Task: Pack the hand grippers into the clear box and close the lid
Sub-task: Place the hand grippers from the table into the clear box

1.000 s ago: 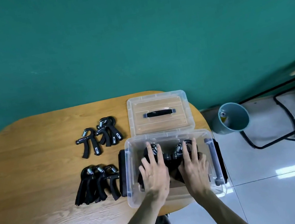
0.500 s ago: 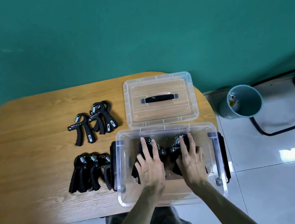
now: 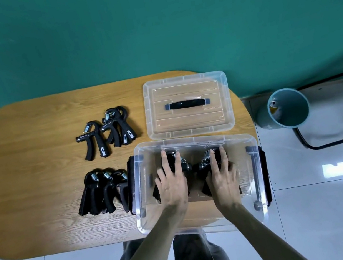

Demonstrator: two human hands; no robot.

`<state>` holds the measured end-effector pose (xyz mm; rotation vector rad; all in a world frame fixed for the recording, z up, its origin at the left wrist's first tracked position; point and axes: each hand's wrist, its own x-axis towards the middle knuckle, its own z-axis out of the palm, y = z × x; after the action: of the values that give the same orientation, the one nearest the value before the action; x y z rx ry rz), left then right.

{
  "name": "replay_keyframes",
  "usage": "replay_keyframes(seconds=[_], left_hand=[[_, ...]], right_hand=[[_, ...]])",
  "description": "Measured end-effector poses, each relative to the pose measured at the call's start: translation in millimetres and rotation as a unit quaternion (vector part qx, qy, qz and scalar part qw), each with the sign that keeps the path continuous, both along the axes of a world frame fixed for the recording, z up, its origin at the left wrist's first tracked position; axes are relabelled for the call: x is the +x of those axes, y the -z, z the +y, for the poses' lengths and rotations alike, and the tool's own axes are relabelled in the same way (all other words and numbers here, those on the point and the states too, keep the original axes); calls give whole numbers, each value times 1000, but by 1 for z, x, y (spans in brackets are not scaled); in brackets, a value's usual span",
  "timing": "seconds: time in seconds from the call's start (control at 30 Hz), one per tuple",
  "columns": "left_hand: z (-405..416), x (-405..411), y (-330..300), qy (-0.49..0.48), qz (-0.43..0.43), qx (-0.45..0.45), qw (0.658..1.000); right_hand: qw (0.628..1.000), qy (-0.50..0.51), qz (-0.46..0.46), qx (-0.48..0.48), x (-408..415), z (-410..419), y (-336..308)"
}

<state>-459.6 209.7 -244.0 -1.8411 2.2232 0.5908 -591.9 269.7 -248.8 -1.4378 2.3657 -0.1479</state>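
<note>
Black hand grippers [image 3: 106, 132], clear box [image 3: 255, 174], wood-grain table [image 3: 36, 176], teal wall [image 3: 147, 24], teal bin [image 3: 285, 107]

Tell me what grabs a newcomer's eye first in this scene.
Both hands, left hand and right hand, lie flat on black hand grippers inside the clear box at the table's near right. Its lid lies just behind it, and two clusters of loose grippers wait to its left.
</note>
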Motion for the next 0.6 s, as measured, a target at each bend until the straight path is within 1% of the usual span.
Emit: replay_keyframes(seconds=[0.1,0.23,0.33,0.5,0.6], left_hand=[[0,-2,2,-3,12,-11,1000],[3,0,2,-6,23,-23,999],[8,6,-10,19,29,-47,998],[6,29,-42,106,53,-80,990],[-5,49,-63,118,63,-102,986]], right_hand=[[1000,-2,-8,20,1,-1,0],[999,5,21,38,3,-3,0],[999,9,29,10,11,-3,-11],[998,7,48,-38,32,-10,-44],[996,5,60,-58,46,-21,-69]])
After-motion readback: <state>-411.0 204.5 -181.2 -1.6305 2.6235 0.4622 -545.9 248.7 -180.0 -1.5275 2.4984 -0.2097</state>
